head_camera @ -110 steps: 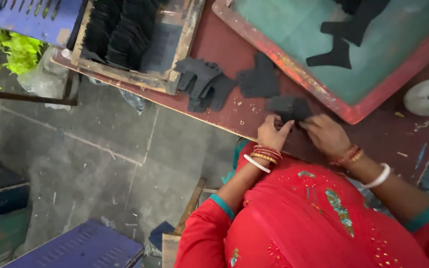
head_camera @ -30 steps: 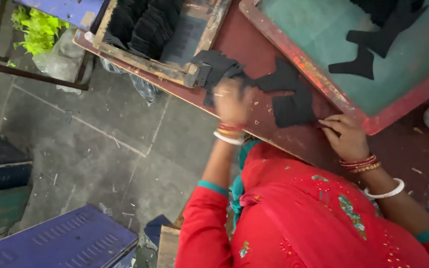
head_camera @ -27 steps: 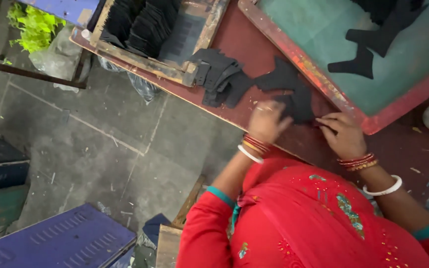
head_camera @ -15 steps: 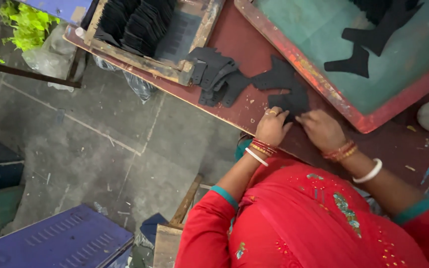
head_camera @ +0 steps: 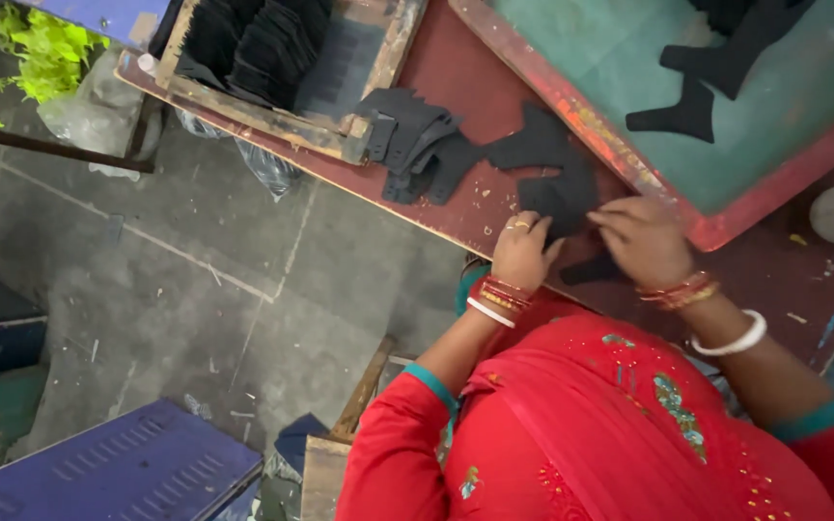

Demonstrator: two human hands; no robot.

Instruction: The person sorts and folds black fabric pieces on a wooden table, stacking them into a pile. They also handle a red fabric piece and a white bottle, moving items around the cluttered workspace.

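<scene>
Both hands pressing flat on one black cut piece (head_camera: 571, 198), fingers spread, nothing pinched: left hand (head_camera: 523, 253) at its near-left edge, right hand (head_camera: 644, 241) alongside. Red table (head_camera: 456, 72) beneath; green-faced frame (head_camera: 629, 154) just beyond; stacked black pieces (head_camera: 412, 140) leftward.

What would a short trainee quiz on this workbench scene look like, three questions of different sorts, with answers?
1. True or false: both hands rest on the same black cut piece on the red table.
2. Multiple choice: the wooden tray of stacked black pieces lies (A) beyond the left hand, toward the table's far left, (B) under the right hand, (C) on the floor.
3. Fill in: two black pieces lie on the ___-coloured board with the red frame.

Key: 1 true; 2 A; 3 green.
</scene>
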